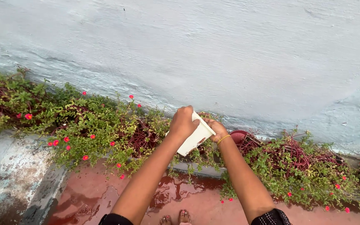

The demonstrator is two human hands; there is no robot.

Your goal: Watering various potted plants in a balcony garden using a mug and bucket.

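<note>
Both my hands hold a white rectangular container (195,139) tilted over the plants. My left hand (183,123) grips its upper end from above, fingers closed around it. My right hand (215,128), with a thin yellow bangle at the wrist, holds the far side of the container. Below it spread trailing green plants (101,125) with reddish stems and small red flowers (66,139). What comes out of the container cannot be seen.
A pale blue-grey wall (213,54) rises right behind the plants. A reddish pot rim (239,135) shows by my right wrist. The red floor (196,204) is wet, with a puddle near my bare toes (178,217). A worn concrete ledge (9,166) sits at left.
</note>
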